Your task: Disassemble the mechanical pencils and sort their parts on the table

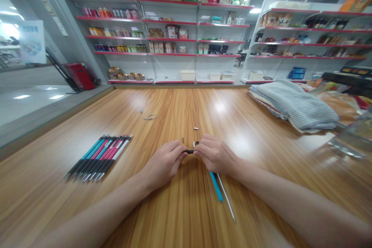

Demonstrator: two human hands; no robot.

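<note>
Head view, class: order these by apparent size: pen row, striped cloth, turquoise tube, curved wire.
Largest to smallest:
1. striped cloth
2. pen row
3. turquoise tube, visible part only
4. curved wire

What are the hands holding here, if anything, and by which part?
A short black piece, held by its ends: one in the left hand, the other in the right hand, its middle showing between.

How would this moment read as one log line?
left hand: holds black piece; right hand: holds same piece; nearby: teal tube, thin rod; at left: row of pens
</note>
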